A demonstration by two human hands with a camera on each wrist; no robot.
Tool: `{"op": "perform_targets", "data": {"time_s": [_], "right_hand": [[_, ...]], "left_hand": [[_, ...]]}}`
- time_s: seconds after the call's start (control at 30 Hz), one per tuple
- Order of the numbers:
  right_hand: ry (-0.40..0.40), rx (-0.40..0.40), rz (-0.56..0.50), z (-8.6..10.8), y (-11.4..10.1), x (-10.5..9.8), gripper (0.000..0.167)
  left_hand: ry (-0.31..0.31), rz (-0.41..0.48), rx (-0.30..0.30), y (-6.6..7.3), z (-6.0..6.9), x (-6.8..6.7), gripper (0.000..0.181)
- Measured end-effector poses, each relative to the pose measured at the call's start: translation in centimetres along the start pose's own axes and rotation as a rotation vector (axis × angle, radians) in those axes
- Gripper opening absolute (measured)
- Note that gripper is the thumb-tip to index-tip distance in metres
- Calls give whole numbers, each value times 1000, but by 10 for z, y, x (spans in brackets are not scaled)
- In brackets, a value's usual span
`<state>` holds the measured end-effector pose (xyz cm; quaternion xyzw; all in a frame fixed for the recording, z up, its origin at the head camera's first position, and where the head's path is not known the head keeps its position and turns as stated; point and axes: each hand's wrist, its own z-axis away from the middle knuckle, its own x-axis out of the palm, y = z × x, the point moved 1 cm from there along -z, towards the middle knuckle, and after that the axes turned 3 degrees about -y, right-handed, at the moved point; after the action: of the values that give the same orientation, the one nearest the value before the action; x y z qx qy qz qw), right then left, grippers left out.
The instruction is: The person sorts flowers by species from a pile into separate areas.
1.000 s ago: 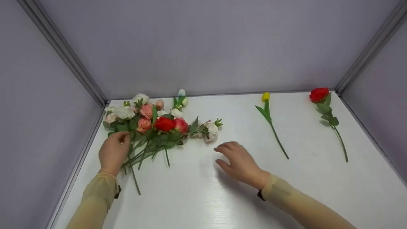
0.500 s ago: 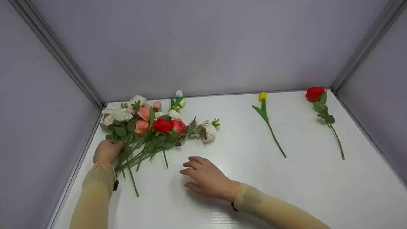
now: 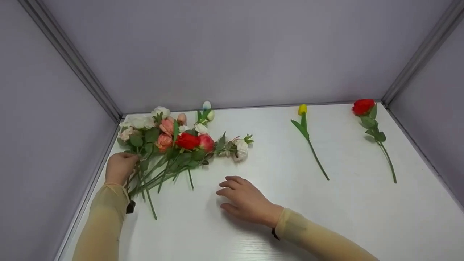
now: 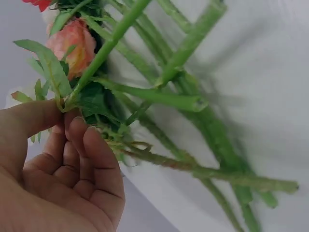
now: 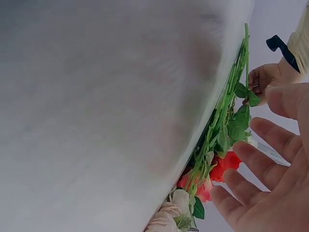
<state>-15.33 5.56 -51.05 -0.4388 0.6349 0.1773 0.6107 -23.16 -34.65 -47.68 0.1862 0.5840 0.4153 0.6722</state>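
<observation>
At the left end of the flower pile, my left hand (image 3: pixel 120 168) pinches a green stem (image 4: pixel 108 46) between thumb and fingertips, seen closest in the left wrist view. Around it lie crossed stems and leaves, with a pink-orange flower (image 4: pixel 72 46) behind. The pile holds white flowers (image 3: pixel 139 122), a red rose (image 3: pixel 187 141) and a pink-red flower (image 3: pixel 206 143). My right hand (image 3: pixel 250 202) hovers over the white table with relaxed, spread fingers and nothing in them, to the right of the pile; the right wrist view shows its fingers (image 5: pixel 258 169).
A yellow tulip (image 3: pixel 302 110) with a long stem lies right of centre on the table (image 3: pixel 348 217). Farther right lies a single red rose (image 3: pixel 363 107). Grey walls (image 3: pixel 246 54) stand behind and at both sides.
My left hand has shifted slightly left and its fingertips have come together on a stem. My right hand has moved left and nearer to me, then slightly back right. The separate flowers stay put.
</observation>
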Motion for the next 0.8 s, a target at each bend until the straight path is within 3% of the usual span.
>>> {"op": "perform_targets", "data": {"time_s": [0.2, 0.33, 0.43, 0.57, 0.8], "right_hand": [[30, 51, -87, 8, 11, -6, 29], [68, 91, -131, 12, 18, -11, 27], [96, 153, -200, 15, 21, -17, 24], [117, 273, -365, 21, 26, -24, 20], [95, 456, -731, 30, 32, -28, 29]], "left_hand": [[52, 13, 65, 24, 9, -10, 44], [16, 114, 117, 57, 18, 1, 44], [-56, 230, 165, 87, 23, 22, 42], [-151, 362, 227, 126, 31, 60, 38], [-217, 496, 297, 184, 42, 132, 27]]}}
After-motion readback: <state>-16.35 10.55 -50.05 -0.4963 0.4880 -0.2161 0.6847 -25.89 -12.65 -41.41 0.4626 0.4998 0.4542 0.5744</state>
